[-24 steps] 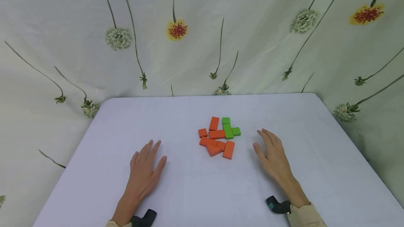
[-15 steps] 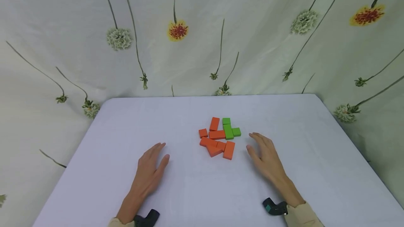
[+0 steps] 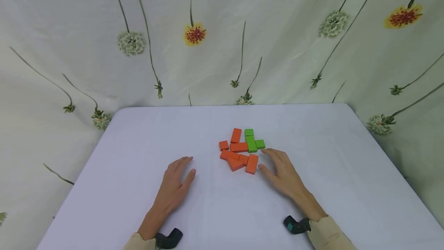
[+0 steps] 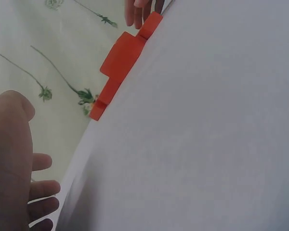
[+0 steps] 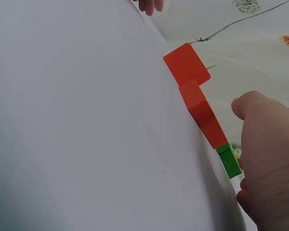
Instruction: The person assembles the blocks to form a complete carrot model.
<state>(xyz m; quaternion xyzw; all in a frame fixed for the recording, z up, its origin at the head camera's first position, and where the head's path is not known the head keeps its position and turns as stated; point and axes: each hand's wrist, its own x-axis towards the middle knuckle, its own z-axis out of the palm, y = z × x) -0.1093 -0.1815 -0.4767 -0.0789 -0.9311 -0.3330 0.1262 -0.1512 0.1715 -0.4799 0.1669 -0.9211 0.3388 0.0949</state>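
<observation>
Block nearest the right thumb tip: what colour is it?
The block is plain orange-red; it shows best in the head view.

1. Head view: soft, fairly even light; cloth (image 3: 284,30) paler at left, dimmer at right
2. Wrist views: dimmer, greyer, slightly soft
3. Blurry-edged shadows darken the table (image 3: 222,211) beside left hand (image 3: 174,184) and right hand (image 3: 283,174)
4. Right wrist view: bluish, murky lower-left corner
</observation>
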